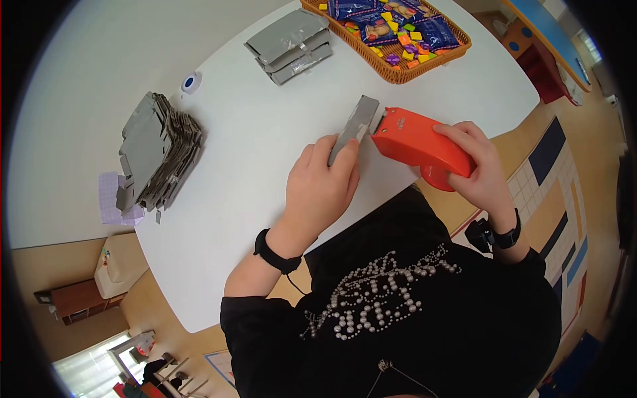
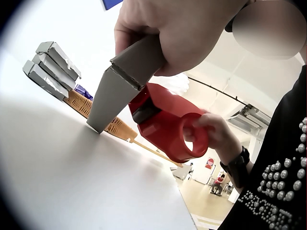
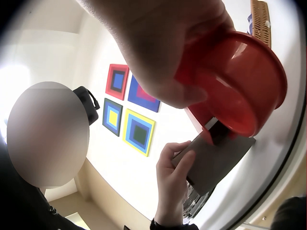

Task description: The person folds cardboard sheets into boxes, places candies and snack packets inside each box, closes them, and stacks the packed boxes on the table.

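My left hand grips a small grey cardboard box, fingers on one side and thumb on the other. The box stands on edge on the white table, and a shiny patch shows on its upper face. My right hand holds a red tape dispenser by its handle. The dispenser's dark cutting end points at the box, right beside it. In the left wrist view, one lower corner of the box meets the tabletop. From the right wrist, the dispenser's round red hub overlaps part of the box.
Finished-looking grey boxes lie together at the back. Right of them is a wicker basket of blue packets and colourful wrapped sweets. A tall pile of flattened grey cardboard stands at the left edge, near a tape roll.
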The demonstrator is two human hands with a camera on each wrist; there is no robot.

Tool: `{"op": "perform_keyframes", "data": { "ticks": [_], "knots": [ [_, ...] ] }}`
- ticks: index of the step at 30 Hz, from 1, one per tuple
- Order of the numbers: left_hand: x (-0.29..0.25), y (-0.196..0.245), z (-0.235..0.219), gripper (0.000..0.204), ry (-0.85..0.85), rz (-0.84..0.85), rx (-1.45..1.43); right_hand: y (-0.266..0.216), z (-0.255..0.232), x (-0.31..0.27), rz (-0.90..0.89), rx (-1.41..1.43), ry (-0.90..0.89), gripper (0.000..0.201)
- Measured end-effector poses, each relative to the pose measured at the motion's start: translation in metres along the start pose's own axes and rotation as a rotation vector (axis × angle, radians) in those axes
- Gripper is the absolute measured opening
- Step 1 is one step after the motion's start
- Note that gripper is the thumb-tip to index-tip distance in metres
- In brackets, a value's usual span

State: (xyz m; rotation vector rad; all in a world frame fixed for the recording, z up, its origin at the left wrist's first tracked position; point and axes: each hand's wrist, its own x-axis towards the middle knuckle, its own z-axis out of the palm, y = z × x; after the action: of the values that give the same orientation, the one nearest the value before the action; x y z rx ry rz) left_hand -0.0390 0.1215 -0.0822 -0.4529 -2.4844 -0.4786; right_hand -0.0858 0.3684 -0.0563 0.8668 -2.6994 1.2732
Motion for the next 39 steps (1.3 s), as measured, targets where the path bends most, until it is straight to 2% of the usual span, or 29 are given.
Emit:
{"op": "perform_keyframes", "data": {
  "ticks": [5,17,33,35,39],
  "knots": [
    [0.001,0.002,0.001,0.027,0.002,-0.001,0.009,0.001,0.001,-0.003,-0.005,0.036,0.076,0.054],
    [0.0,0.004,0.002,0.027,-0.01,-0.009,0.011,0.008,0.016,-0.006,-0.023,0.001,0.123,0.057],
    [0.0,-0.001,0.003,0.027,-0.006,-0.031,-0.074,0.017,0.023,-0.006,-0.088,-0.016,0.137,0.057],
    [0.0,-0.005,0.006,0.026,0.048,0.022,-0.069,0.018,0.024,-0.006,-0.092,-0.003,0.138,0.057],
    [0.001,-0.003,0.004,0.027,0.039,0.022,-0.066,0.019,0.024,-0.006,-0.089,-0.009,0.135,0.057]
  ]
}}
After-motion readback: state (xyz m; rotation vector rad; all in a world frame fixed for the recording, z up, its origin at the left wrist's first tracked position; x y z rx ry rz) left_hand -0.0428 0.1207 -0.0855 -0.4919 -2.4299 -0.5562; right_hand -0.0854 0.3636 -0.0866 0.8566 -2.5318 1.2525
